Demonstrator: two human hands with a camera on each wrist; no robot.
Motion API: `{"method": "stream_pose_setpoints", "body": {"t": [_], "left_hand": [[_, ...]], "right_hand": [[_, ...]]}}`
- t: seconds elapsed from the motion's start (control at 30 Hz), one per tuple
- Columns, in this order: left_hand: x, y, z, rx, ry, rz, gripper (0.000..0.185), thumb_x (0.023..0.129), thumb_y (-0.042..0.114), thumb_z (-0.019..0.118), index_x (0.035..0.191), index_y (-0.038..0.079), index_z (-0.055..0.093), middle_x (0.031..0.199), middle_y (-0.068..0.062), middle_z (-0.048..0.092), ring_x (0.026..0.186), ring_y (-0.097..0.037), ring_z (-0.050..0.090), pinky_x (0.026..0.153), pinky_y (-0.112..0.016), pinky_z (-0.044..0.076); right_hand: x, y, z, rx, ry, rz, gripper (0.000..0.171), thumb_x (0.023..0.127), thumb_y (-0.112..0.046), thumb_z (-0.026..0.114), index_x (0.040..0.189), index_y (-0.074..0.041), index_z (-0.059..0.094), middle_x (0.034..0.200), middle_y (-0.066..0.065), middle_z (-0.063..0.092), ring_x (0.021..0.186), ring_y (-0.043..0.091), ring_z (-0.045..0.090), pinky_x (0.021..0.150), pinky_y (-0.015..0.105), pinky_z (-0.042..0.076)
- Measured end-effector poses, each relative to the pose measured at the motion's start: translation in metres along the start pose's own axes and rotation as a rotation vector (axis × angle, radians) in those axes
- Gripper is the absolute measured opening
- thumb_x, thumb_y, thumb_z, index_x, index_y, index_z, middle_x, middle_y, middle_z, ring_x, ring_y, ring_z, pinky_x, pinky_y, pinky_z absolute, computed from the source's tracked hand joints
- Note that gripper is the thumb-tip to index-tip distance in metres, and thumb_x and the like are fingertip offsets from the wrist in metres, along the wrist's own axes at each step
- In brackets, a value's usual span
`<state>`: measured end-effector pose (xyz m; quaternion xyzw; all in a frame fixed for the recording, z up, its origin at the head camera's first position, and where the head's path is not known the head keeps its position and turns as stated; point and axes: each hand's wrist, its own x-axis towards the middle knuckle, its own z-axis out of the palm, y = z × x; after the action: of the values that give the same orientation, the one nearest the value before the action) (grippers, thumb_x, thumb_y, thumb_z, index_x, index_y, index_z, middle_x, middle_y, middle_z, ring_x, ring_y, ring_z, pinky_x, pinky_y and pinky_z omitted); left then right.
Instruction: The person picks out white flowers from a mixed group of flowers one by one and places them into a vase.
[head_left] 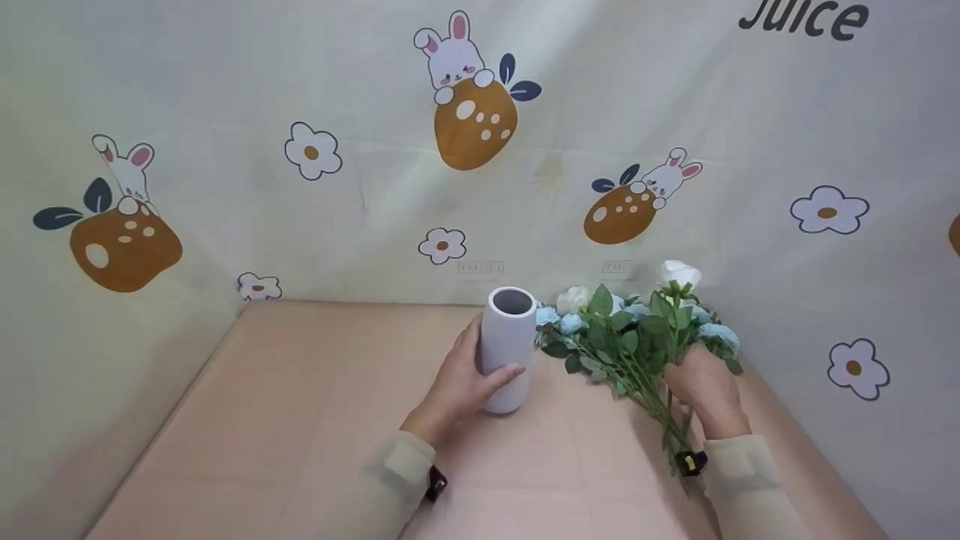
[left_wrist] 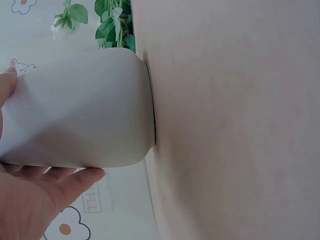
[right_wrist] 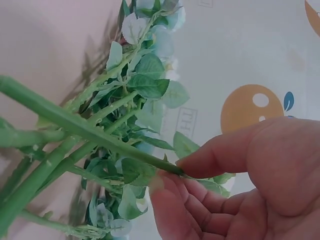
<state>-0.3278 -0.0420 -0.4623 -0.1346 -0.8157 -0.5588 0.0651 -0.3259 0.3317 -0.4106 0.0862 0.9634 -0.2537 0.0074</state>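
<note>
A smooth white vase (head_left: pixel 508 360) stands upright near the middle of the table, its round mouth facing up. My left hand (head_left: pixel 459 384) grips its side, thumb across the front and fingers behind. In the left wrist view the base of the vase (left_wrist: pixel 100 107) meets the tabletop. On the right, my right hand (head_left: pixel 706 386) pinches a green stem (right_wrist: pixel 95 132) between thumb and fingers. A white rose (head_left: pixel 680 274) rises above that hand, over the other flowers. Beside and behind it lies a bunch of artificial flowers (head_left: pixel 615 330), white and pale blue, with crossing stems pointing towards me.
The table (head_left: pixel 247 420) has a pale pink cover. A cream curtain (head_left: pixel 360 202) printed with rabbits, fruit and flowers hangs right behind it and along both sides. Small dark straps (head_left: pixel 690 463) sit at both wrists.
</note>
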Motion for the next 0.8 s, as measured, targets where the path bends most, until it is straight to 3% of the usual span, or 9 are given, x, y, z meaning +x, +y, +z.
{"method": "stream_pose_setpoints", "body": {"t": [0.13,0.23,0.4,0.53,0.8], "left_hand": [[0.000,0.000,0.000,-0.001,0.000,-0.001,0.107,0.095,0.042,0.087,0.176,0.020,0.021,0.172,-0.012,0.042,0.155,-0.038,0.049,0.129,-0.064,0.039],[0.000,0.001,0.000,0.004,0.000,-0.004,0.108,0.094,0.042,0.088,0.176,0.020,0.021,0.173,-0.012,0.041,0.155,-0.038,0.049,0.130,-0.063,0.038],[-0.001,0.002,-0.001,-0.016,-0.006,-0.026,0.108,0.094,0.042,0.088,0.176,0.022,0.021,0.174,-0.009,0.041,0.156,-0.035,0.049,0.130,-0.063,0.038],[-0.002,0.003,-0.001,-0.028,-0.012,-0.043,0.108,0.094,0.042,0.088,0.176,0.024,0.021,0.174,-0.007,0.040,0.156,-0.034,0.048,0.131,-0.064,0.036],[-0.002,0.004,-0.001,-0.018,-0.016,-0.041,0.109,0.094,0.042,0.088,0.177,0.022,0.019,0.175,-0.009,0.039,0.158,-0.035,0.047,0.132,-0.064,0.035]], "right_hand": [[-0.001,-0.002,-0.001,0.011,-0.005,-0.006,0.013,0.104,-0.017,0.041,0.099,-0.007,0.046,0.072,0.004,0.051,0.061,0.022,0.049,0.056,0.036,0.040],[-0.001,-0.003,-0.001,0.019,0.004,-0.028,0.020,0.107,-0.017,0.038,0.113,0.000,0.046,0.073,0.005,0.048,0.061,0.021,0.046,0.056,0.036,0.039],[0.000,-0.006,-0.001,-0.002,0.046,-0.053,0.034,0.111,-0.018,0.041,0.130,0.009,0.047,0.091,0.017,0.059,0.072,0.026,0.054,0.063,0.038,0.044],[-0.001,-0.009,0.001,-0.014,0.077,-0.053,0.036,0.113,-0.019,0.044,0.135,0.009,0.050,0.111,0.027,0.066,0.083,0.031,0.062,0.070,0.041,0.050],[-0.003,-0.014,0.003,0.001,0.162,-0.101,0.037,0.114,-0.019,0.046,0.138,0.009,0.053,0.123,0.033,0.068,0.094,0.040,0.071,0.077,0.053,0.058]]}}
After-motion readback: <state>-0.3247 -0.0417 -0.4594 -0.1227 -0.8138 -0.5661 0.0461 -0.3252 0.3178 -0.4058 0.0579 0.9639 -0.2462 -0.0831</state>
